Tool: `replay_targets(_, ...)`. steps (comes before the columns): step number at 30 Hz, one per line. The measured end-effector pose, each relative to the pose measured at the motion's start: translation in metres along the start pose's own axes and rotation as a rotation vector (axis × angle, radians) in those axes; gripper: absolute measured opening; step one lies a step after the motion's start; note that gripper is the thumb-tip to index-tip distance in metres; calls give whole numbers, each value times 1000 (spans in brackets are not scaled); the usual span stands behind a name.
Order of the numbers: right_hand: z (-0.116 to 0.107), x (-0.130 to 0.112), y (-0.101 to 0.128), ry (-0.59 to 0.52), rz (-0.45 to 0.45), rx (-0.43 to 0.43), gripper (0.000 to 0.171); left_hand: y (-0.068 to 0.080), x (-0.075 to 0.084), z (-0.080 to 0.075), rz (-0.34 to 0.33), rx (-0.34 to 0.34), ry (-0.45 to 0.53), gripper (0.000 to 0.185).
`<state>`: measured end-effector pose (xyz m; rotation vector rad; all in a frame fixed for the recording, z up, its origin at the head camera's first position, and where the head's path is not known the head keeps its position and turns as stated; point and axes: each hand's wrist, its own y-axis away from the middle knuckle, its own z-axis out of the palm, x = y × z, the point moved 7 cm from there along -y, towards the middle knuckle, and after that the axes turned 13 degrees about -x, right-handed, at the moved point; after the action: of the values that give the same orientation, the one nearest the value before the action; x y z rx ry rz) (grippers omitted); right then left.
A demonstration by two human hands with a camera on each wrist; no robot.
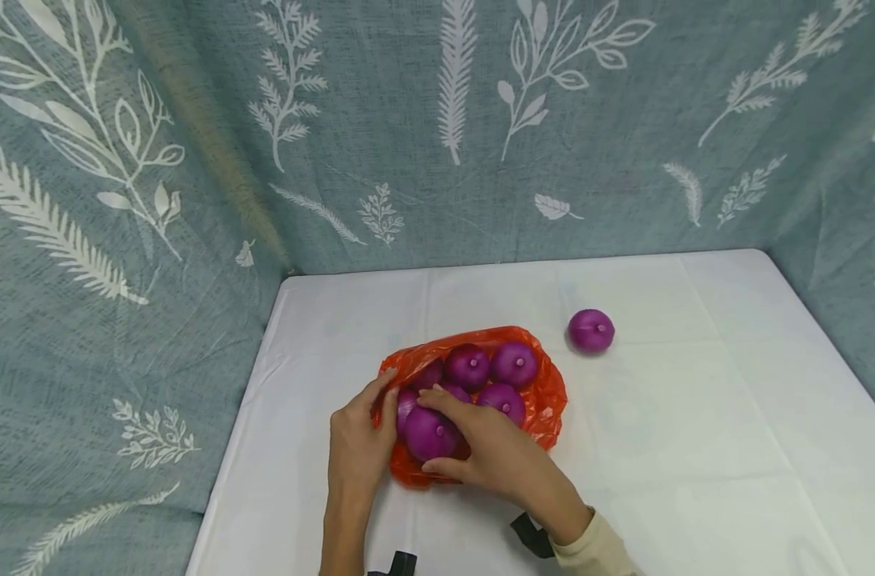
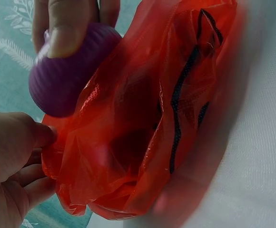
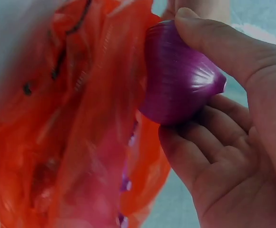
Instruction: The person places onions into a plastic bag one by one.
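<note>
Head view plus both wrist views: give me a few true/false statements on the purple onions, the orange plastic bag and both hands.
1. The right hand holds a purple onion at the bag's mouth. True.
2. The left hand lies flat on the white tablecloth, away from the orange plastic bag. False: it pinches the bag's edge.
3. One lone purple onion lies on the cloth outside the bag. True.
4. The bag is blue and tied shut. False: it is orange and open, onions showing inside.
</note>
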<state>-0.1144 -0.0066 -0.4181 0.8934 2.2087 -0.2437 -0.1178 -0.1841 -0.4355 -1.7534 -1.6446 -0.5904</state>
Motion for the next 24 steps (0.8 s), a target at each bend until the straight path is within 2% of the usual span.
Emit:
replay_targets(13,30,5,0,6,16,-67,84,0,2,0,19,10,-7,33)
replay_targets(24,41,2,3,76,26,-87,76,1,2,2,22,-1,10,33)
